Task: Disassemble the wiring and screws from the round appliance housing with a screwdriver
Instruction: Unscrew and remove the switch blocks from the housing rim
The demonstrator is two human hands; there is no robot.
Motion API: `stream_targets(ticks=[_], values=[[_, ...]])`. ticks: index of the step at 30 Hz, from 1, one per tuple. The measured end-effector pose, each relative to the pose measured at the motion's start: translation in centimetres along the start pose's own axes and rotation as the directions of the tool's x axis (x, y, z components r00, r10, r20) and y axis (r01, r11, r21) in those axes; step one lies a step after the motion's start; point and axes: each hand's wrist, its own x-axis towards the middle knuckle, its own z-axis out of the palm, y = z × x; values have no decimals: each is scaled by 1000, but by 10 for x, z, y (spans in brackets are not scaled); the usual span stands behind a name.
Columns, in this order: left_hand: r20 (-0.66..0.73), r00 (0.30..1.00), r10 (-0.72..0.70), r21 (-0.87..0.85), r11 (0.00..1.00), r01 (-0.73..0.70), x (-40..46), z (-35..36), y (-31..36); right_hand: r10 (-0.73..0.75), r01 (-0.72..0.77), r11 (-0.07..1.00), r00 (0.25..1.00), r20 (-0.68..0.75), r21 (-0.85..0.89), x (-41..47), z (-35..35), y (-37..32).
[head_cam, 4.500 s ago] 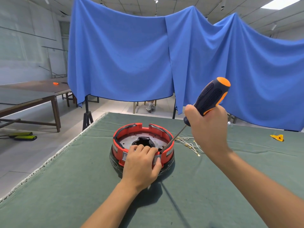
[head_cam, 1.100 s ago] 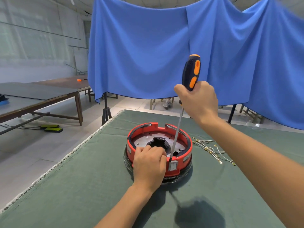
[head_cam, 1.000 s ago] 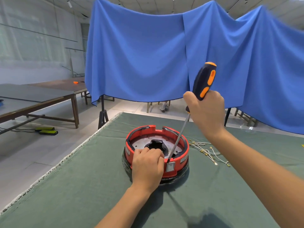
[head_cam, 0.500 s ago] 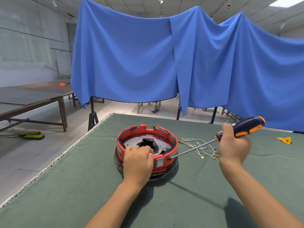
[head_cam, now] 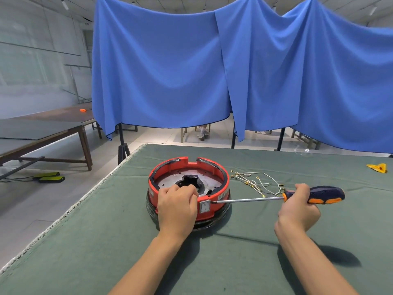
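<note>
The screwdriver (head_cam: pixel 276 199), upright inside the red housing (head_cam: pixel 189 184) a second earlier, now lay almost level in the right hand's (head_cam: pixel 298 209) fist, tip against the switch (head_cam: pixel 205 206) on the near wall (probably prying it); the left hand (head_cam: pixel 177 206) gripped the rim mid-worktop (head_cam: pixel 244 262).

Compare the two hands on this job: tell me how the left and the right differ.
The left hand rests curled over the near rim of the red housing, bracing it; the right hand grips the screwdriver by its handle. The left hand touches the housing directly; the right hand stays off to the side, reaching it only through the shaft, whose tip sits beside the switch. Both are bare and work above the green cloth.
</note>
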Motion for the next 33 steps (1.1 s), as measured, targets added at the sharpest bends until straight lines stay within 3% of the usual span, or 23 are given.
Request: stream_targets(ticks=[12, 24, 33], values=[[24, 1000, -18, -19, 1000, 19, 3, 5, -4, 144, -141, 988, 988, 53, -69, 22, 19, 24], [33, 999, -18, -58, 998, 20, 0, 4, -7, 154, -104, 962, 971, 185, -251, 30, 65, 23], [-16, 1000, 9, -33, 999, -10, -1, 4, -7, 107, -101, 991, 992, 68, -92, 28, 27, 18]])
